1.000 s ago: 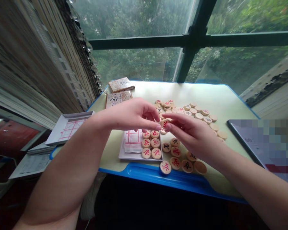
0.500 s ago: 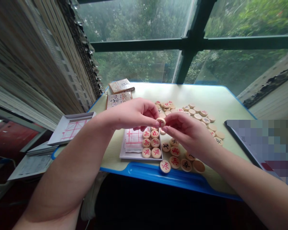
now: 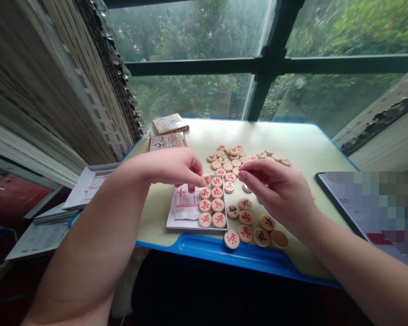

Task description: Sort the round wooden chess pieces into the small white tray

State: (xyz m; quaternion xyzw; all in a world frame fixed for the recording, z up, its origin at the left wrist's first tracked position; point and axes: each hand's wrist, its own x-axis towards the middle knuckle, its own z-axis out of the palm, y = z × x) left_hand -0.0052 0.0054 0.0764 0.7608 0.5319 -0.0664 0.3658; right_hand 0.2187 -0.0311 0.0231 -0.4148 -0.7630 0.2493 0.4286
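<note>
My left hand [image 3: 177, 166] reaches over a shallow white box [image 3: 170, 222], its thumb and fingers closed on a round wooden Chinese chess piece [image 3: 206, 180] at the top of the left column. Beside it, red-marked pieces [image 3: 217, 205] fill two columns along the box's right side. A folded paper with red grid lines [image 3: 187, 206] lies in the left part, partly beneath my hand. My right hand [image 3: 279, 185] hovers above loose pieces to the right of the box. Its thumb and index tips nearly meet, with no piece visible between them.
Loose chess pieces [image 3: 223, 160] spread across the pale table [image 3: 275, 132]. A phone or tablet [image 3: 347, 203] lies at right. Two small patterned boxes [image 3: 170, 123] sit at back left. A white box lid [image 3: 80, 188] is at far left. A blue tray edge [image 3: 231, 253] runs in front.
My hands have separated after both touching one piece. The left moved down-left to the top of the box's column with a piece; the right drew slightly right.
</note>
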